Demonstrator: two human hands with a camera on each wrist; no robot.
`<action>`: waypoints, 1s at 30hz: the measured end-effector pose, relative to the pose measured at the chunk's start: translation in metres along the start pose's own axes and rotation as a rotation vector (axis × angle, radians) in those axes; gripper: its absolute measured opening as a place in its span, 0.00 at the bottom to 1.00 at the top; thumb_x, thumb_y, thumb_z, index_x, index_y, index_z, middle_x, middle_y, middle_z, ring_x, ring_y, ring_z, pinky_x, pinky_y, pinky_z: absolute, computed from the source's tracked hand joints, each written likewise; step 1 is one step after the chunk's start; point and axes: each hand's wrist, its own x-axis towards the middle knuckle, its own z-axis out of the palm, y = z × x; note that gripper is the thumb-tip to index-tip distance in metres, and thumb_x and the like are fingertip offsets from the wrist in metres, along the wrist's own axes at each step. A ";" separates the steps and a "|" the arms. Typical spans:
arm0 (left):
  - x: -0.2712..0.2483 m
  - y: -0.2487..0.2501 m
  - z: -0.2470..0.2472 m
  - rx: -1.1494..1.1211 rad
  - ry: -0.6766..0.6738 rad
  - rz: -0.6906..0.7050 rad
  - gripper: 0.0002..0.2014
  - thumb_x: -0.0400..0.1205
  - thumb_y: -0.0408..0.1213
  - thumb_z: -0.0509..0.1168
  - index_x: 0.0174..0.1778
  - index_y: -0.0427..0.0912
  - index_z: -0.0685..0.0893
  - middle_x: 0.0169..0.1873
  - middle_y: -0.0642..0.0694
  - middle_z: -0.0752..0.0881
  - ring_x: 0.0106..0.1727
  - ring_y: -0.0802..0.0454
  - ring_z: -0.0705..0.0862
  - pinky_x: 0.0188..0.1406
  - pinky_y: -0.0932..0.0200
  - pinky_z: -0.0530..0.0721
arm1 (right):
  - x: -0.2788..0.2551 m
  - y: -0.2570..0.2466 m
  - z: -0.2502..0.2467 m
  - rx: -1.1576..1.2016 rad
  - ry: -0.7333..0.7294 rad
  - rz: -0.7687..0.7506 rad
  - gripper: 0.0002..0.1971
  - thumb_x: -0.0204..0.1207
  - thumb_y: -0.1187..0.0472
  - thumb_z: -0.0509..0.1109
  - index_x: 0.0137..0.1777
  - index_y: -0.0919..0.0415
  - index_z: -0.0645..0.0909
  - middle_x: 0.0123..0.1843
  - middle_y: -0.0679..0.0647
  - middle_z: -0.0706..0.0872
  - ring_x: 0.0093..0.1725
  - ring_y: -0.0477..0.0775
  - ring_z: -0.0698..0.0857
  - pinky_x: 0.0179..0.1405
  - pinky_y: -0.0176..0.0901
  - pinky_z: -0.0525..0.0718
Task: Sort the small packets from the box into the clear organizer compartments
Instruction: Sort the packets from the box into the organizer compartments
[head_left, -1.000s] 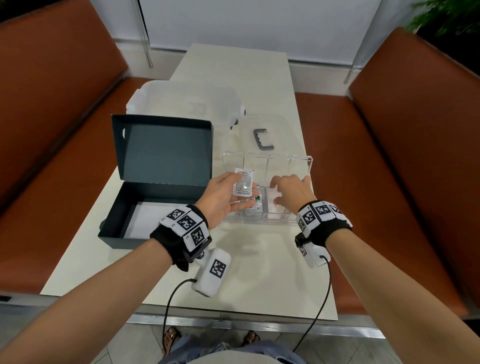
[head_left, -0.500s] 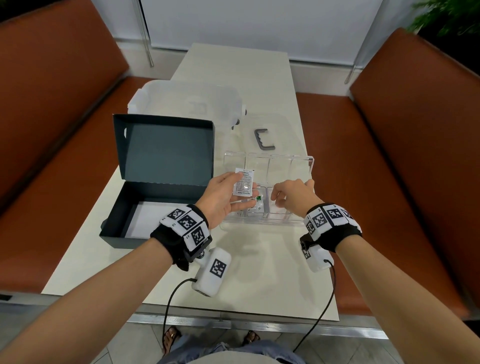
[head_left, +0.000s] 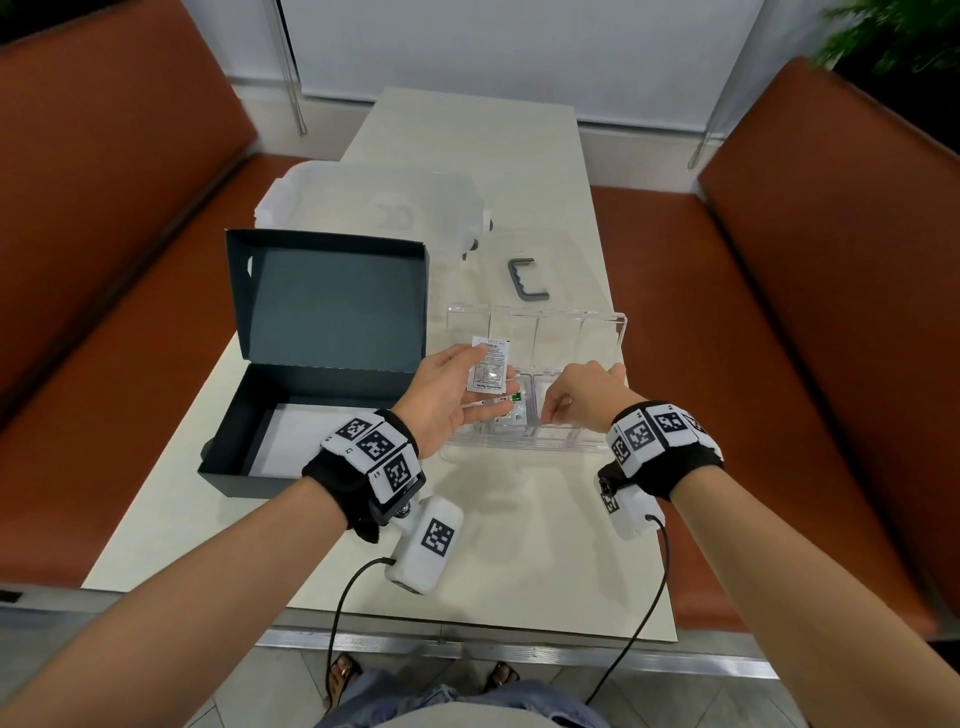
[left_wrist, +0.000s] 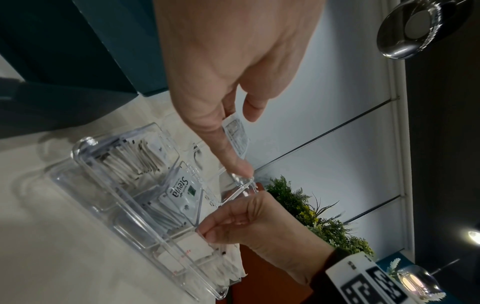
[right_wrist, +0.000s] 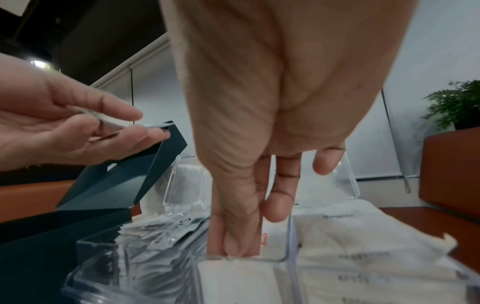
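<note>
The clear organizer (head_left: 619, 333) lies on the table right of the open dark box (head_left: 322, 312). My left hand (head_left: 491, 395) hovers over the organizer's left side and pinches a small white printed packet (head_left: 488, 370) between thumb and fingers. My right hand (head_left: 553, 413) points down into a near compartment, thumb and fingers pinching a white packet with red lettering (right_wrist: 264, 236). Stacks of packets stand in the near compartments, a Stevia packet (left_wrist: 182, 189) among them. In the right wrist view, more white packets (right_wrist: 363, 257) fill the compartment to the right. The box bottom shows only a white sheet (head_left: 306, 431).
A frosted plastic container (head_left: 374, 208) sits behind the box. A grey handle (head_left: 527, 280) lies on a clear lid beyond the organizer. Brown benches (head_left: 831, 312) flank the narrow table (head_left: 519, 545), whose front edge is near my body.
My right hand has drawn back a little and curled its fingers down into a near compartment. The left hand has kept its packet in the same place.
</note>
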 end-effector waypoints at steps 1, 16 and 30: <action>0.000 0.000 0.000 -0.003 0.000 0.000 0.16 0.89 0.38 0.59 0.67 0.31 0.78 0.57 0.31 0.88 0.52 0.40 0.90 0.49 0.47 0.90 | -0.001 0.000 -0.001 0.017 0.000 0.000 0.12 0.75 0.67 0.71 0.42 0.48 0.90 0.38 0.44 0.87 0.46 0.48 0.79 0.50 0.49 0.58; 0.003 0.001 0.001 0.076 -0.066 0.032 0.17 0.88 0.24 0.50 0.68 0.30 0.79 0.59 0.31 0.86 0.52 0.43 0.88 0.51 0.53 0.90 | -0.010 -0.005 -0.024 0.559 0.384 0.007 0.12 0.78 0.67 0.64 0.50 0.53 0.87 0.41 0.49 0.91 0.43 0.47 0.84 0.54 0.51 0.81; 0.016 0.007 0.025 0.105 -0.024 0.031 0.19 0.86 0.50 0.62 0.57 0.36 0.84 0.48 0.37 0.90 0.46 0.44 0.91 0.45 0.50 0.91 | -0.040 -0.017 -0.036 0.904 0.659 -0.109 0.05 0.71 0.69 0.77 0.42 0.58 0.90 0.44 0.49 0.90 0.42 0.43 0.88 0.49 0.29 0.84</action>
